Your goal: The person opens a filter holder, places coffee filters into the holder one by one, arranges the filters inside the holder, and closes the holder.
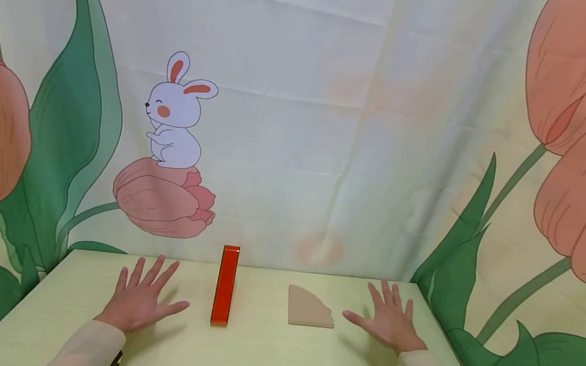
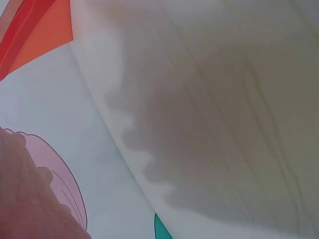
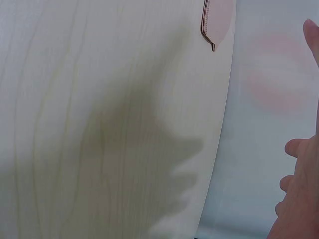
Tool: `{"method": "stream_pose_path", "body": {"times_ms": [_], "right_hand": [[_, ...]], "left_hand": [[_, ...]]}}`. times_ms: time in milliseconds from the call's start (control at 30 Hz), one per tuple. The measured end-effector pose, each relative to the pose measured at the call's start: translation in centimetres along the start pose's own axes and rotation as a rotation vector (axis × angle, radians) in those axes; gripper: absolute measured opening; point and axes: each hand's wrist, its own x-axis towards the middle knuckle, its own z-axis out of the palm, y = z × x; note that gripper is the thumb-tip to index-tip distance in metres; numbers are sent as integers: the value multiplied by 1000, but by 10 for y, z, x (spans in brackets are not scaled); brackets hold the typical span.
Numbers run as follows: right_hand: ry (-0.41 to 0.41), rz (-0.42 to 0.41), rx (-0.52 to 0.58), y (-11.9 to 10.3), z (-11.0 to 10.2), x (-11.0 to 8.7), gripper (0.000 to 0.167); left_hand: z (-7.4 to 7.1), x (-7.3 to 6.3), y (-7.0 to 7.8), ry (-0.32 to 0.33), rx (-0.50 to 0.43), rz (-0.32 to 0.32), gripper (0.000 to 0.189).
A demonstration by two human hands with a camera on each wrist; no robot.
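My left hand [image 1: 135,303] hovers over the left part of the table [image 1: 259,352] with its fingers spread, holding nothing. To its right lies a long, narrow red bar-shaped object [image 1: 225,285] with shiny edges, also partly seen as a red-orange piece [image 2: 37,37] in the left wrist view's corner. A flat pinkish-beige quarter-circle piece [image 1: 308,307] lies right of the middle; the right wrist view shows its layered edge [image 3: 218,22]. Right of that piece is my right hand [image 1: 390,321], fingers spread, with nothing in it. Shadows of both hands fall on the tabletop.
Behind the table hangs a pale curtain [image 1: 296,122] printed with tulips, leaves and a white rabbit [image 1: 177,121]. The table's back edge runs just beyond the red object. Dark wrist straps show at both sleeves.
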Motion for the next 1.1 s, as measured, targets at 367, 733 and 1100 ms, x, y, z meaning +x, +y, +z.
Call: {"method": "stream_pose_path", "body": {"times_ms": [367, 733, 1100], "right_hand": [[136, -72, 22, -11, 19, 7, 111], [161, -145, 252, -50, 42, 3, 107], [147, -183, 471, -100, 67, -2, 102]], "left_hand": [[1, 7, 3, 19, -46, 30, 104], [-1, 15, 15, 46, -232, 70, 104], [10, 33, 35, -40, -474, 68, 100]]}}
